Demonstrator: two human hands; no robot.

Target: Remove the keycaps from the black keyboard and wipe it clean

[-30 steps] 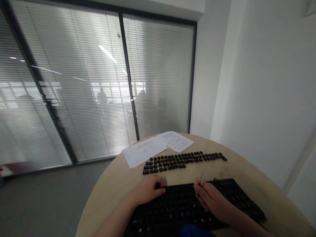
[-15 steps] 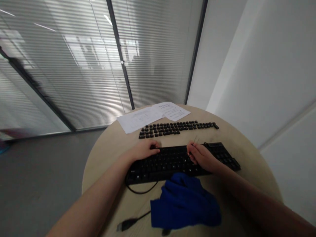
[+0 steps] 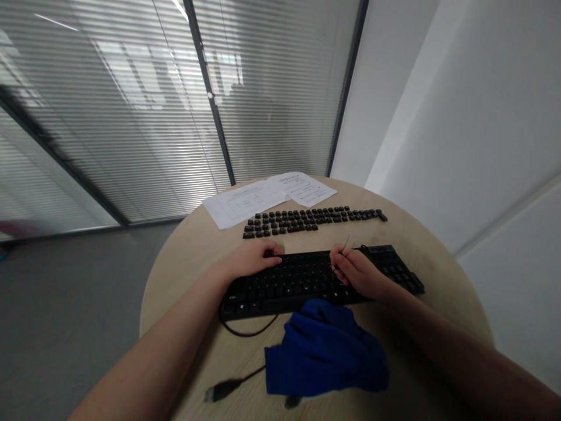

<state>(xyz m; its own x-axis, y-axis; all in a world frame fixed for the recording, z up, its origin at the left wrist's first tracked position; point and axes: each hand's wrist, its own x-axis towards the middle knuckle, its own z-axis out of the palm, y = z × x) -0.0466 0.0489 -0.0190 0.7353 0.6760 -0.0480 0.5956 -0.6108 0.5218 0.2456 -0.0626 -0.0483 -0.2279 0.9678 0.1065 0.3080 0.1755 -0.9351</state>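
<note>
A black keyboard point(image 3: 280, 290) lies across the table in front of me. My left hand point(image 3: 254, 257) grips its far edge towards the left, the thumb on top and the fingers curled behind. My right hand point(image 3: 354, 271) is closed over the right half of the keyboard. It pinches a thin wire tool that looks like a wire keycap puller point(image 3: 349, 241), whose fine prongs stick up past the fingers; its lower end is hidden. Beyond the keyboard, rows of loose black keycaps point(image 3: 298, 222) are laid out. The keyboard's far rows look bare of caps, though the picture is dark there.
A crumpled blue cloth point(image 3: 326, 354) overlaps the keyboard's near edge. The USB plug point(image 3: 221, 390) and cable lie to its left. Printed sheets point(image 3: 249, 203) rest at the table's far side. The round wooden table point(image 3: 175, 280) stands near a glass partition with blinds and a white wall.
The whole view has shifted slightly, so the table sits a little higher in the picture. Both hands keep nearly the same place on the keyboard, with the wire tool still in the right one.
</note>
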